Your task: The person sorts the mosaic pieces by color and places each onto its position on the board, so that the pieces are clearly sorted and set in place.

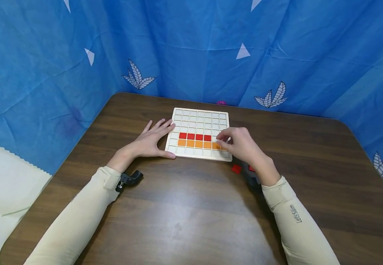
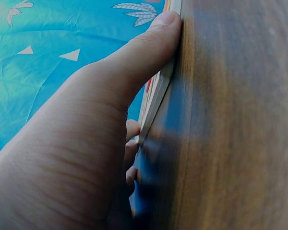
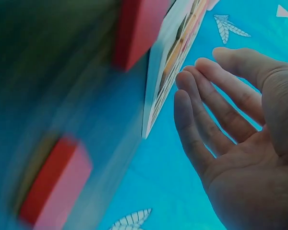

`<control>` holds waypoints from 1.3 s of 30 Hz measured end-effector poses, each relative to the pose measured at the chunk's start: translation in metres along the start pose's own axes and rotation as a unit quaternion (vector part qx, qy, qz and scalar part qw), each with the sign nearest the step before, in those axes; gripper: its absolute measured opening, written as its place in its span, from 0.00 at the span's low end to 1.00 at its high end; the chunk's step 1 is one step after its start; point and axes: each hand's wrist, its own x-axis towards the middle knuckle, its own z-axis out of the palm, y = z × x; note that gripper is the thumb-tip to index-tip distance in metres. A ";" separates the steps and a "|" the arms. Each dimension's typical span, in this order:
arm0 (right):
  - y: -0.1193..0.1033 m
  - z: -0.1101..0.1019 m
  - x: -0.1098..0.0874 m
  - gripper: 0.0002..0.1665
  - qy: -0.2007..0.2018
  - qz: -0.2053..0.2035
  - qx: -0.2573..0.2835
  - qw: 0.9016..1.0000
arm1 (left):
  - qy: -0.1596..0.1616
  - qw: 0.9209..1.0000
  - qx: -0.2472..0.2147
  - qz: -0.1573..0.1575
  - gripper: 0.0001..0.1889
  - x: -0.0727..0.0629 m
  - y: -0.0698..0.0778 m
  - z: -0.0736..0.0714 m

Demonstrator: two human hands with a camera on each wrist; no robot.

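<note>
A pale board (image 1: 194,113) with a grid of square recesses lies flat on the table. On it a row of several red square tiles (image 1: 191,136) runs above a row of several orange square tiles (image 1: 190,143). My left hand (image 1: 148,143) spreads its fingers at the board's left edge, its thumb at the front left corner. Over the board's right part hovers my right hand (image 1: 241,143), fingers bent, fingertips close to the rightmost orange tile. No tile shows between those fingers in the right wrist view. Two loose red tiles (image 1: 236,169) (image 3: 57,187) lie off the board, near the right wrist.
The brown wooden table (image 1: 178,213) has rounded corners. Blue curtains (image 1: 198,55) with white leaf and triangle prints hang behind it and to the left. A small pink object (image 1: 221,103) shows at the table's back edge. A black device (image 1: 130,179) sits at the left wrist.
</note>
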 end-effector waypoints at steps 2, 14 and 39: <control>0.003 -0.004 -0.008 0.10 0.003 0.002 -0.004 1.000 | 0.001 1.000 -0.001 0.000 0.64 0.000 0.000 -0.001; 0.017 -0.014 -0.049 0.11 -0.003 0.012 -0.025 1.000 | -0.003 1.000 0.001 -0.005 0.64 -0.002 0.000 -0.001; 0.019 -0.011 -0.087 0.17 -0.026 -0.052 -0.052 0.997 | -0.007 1.000 0.006 -0.004 0.64 -0.002 0.003 -0.001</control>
